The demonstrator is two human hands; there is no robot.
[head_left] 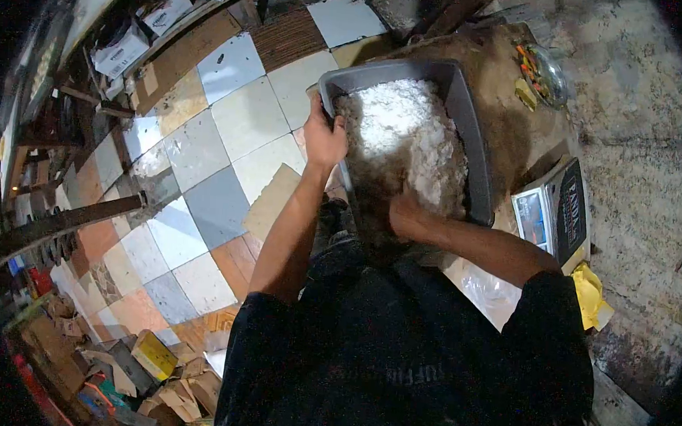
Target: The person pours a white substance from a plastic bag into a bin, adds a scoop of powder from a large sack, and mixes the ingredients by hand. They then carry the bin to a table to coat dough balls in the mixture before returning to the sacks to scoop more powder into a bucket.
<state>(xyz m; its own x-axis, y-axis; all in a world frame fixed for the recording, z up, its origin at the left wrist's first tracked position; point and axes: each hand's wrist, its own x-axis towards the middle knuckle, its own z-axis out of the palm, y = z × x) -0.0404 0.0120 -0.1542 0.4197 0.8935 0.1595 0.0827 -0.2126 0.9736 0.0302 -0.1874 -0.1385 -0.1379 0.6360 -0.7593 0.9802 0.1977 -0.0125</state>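
A grey plastic tub (pixel 479 155) holds a heap of white, crumbly material (pixel 394 111), brightly lit at the far end and shaded nearer to me. My left hand (pixel 326 138) is closed around the tub's left rim, thumb on the inner side. Inside the near end of the tub, my right hand (pixel 408 214) reaches down into the material. Its fingers are hidden there, so their grip does not show.
Right of the tub are a clear round container (pixel 548 77) with colourful contents, a black-and-white box (pixel 564 207) and a yellow wrapper (pixel 588 294). Mixed tiles (pixel 242 113) cover the floor at left. A wooden beam (pixel 67 227) juts in; cardboard scraps (pixel 181 398) lie lower left.
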